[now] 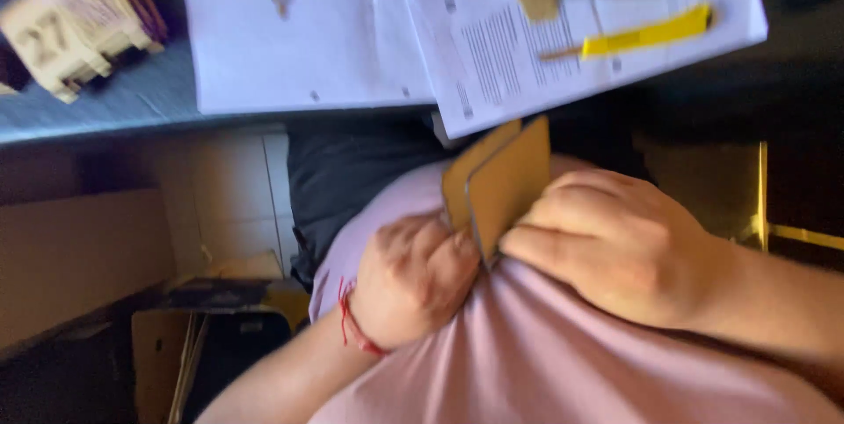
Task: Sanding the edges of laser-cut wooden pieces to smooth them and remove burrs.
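Two thin tan rectangular wooden boards [503, 182] stand on edge, held together low against a pale pink shirt [545, 345], below the grey table edge [105, 112]. The left hand [413, 279] (red string at its wrist) clenches their lower corner; the right hand [615, 244] pinches their right edge. Above the boards, white printed paper sheets [352, 28] overhang the table.

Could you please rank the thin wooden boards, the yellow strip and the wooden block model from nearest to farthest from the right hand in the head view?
From the right hand:
1. Thin wooden boards, gripped in it and the left hand, at the lap.
2. Yellow strip, up on the papers on the desk.
3. Wooden block model, far across at the desk's top-left corner.
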